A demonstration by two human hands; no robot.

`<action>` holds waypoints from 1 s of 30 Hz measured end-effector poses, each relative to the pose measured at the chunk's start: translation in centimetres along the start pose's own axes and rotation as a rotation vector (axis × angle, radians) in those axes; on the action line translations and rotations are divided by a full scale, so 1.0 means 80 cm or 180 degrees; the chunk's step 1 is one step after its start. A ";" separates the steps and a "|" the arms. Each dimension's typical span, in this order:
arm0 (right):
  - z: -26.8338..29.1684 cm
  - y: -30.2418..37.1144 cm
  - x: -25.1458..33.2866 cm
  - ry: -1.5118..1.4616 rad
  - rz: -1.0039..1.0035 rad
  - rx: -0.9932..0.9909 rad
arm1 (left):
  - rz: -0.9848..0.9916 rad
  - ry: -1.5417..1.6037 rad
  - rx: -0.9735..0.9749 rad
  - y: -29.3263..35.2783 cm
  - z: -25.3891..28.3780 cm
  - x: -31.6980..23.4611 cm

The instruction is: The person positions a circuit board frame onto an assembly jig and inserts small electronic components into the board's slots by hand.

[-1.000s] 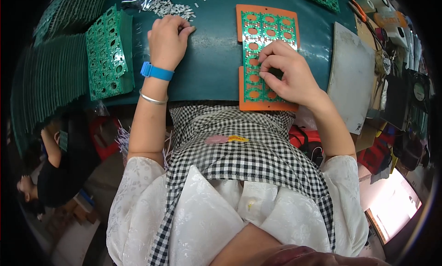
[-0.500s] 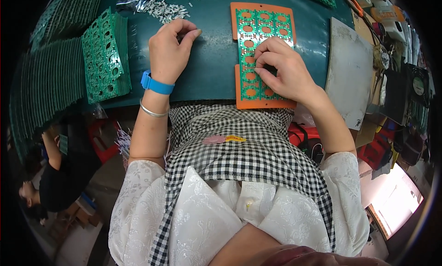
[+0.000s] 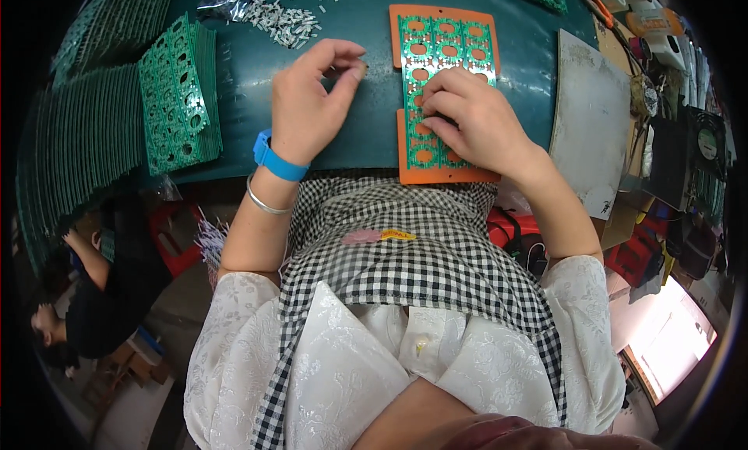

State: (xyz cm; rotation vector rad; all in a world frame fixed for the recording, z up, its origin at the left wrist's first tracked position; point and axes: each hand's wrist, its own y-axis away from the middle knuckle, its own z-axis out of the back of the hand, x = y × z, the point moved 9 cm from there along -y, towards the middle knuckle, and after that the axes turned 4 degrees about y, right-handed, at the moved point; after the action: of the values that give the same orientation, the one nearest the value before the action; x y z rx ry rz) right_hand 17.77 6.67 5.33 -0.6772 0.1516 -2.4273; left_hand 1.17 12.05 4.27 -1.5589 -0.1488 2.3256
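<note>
Head view: the left hand, fingertips almost together, is near the small white parts; the right hand curls over the green circuit-board panel on the orange fixture at right. Whether either pinches something, I cannot tell.

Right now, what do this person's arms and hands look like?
The left hand and right hand are ungloved. On the left, a blue band circles the wrist, with a silver-coloured bangle nearer the elbow; the right wrist shows neither. White patterned sleeves end near the elbows.
</note>
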 end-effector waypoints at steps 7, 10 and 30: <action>0.024 -0.019 -0.012 -0.1296 -0.0596 -0.0376 | -0.0093 0.0859 0.0161 0.024 -0.034 -0.036; 0.028 -0.017 -0.008 -0.1414 -0.0447 -0.0555 | -0.0127 0.0946 0.0127 0.026 -0.035 -0.042; -0.004 0.028 0.005 -0.0844 -0.0289 0.0190 | -0.0596 -0.2173 -0.0225 -0.040 0.027 0.074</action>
State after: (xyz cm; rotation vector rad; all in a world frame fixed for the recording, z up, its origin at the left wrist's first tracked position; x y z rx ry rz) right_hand 18.48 4.61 4.65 -0.9885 -0.0599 -2.3889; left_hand -2.11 17.23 0.77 -0.6768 -0.5146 2.6119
